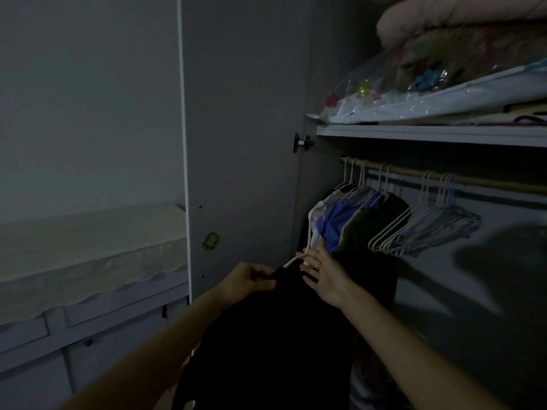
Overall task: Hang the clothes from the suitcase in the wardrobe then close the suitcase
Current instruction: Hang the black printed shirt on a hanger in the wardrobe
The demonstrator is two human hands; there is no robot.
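**Holding a black garment at the wardrobe's open mouth**

Pinching now: the left hand has its grip curled on the collar edge of a black garment, which hangs down between both forearms in front of the wardrobe. A pale hanger pokes out of the neck of that garment, and the right hand lies against it with fingers spread and fairly straight, touching hanger and cloth rather than clasping them; that grip looks open.

Up above, the rail runs under the shelf edge. At its left end, hung clothes in white, blue and dark green sit packed together, close to the wardrobe's side wall. Just to their right, a bunch of bare hangers leans outward. Right of those, the rail runs bare to the picture's edge, with dark space beneath it.

The open wardrobe door stands to the left, its hinge level with the shelf. The garment hangs between that door and the hung clothes, below rail height. Bagged bedding overhangs the shelf front. Further left, a covered bed sits by the door's outer edge. The room is dim, and no suitcase is in view.
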